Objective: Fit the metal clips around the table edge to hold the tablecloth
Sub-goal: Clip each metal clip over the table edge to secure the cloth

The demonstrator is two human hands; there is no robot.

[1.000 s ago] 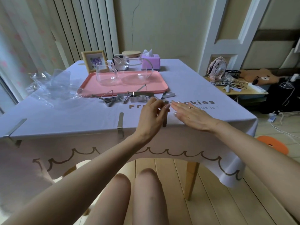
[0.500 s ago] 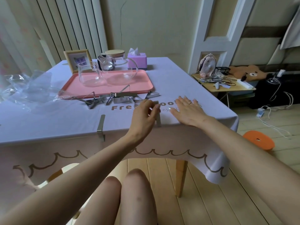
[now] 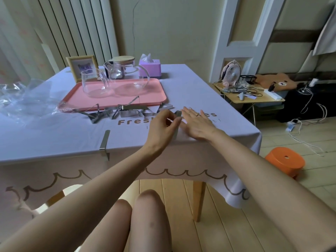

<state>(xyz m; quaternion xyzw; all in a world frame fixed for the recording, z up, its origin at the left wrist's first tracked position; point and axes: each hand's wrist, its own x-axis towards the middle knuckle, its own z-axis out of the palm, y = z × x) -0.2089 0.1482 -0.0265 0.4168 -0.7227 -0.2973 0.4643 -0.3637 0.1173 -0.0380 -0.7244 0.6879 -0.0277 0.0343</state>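
Bare forearms (image 3: 101, 184), bare knees (image 3: 147, 199); thin ring (image 3: 197, 115) on right hand (image 3: 198, 125).

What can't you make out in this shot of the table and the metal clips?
Head view only.
- Bent silver metal clip at the table edge: its underside leg, hidden by the left hand and the white tablecloth overhang.
- Brown printed lettering: middle covered by both hands, the right hand lying flat.
- Pile of loose silver clips: overlapping, count unclear.
- Wooden-framed picture: too small.
- Crumpled clear plastic: cut by the left edge.
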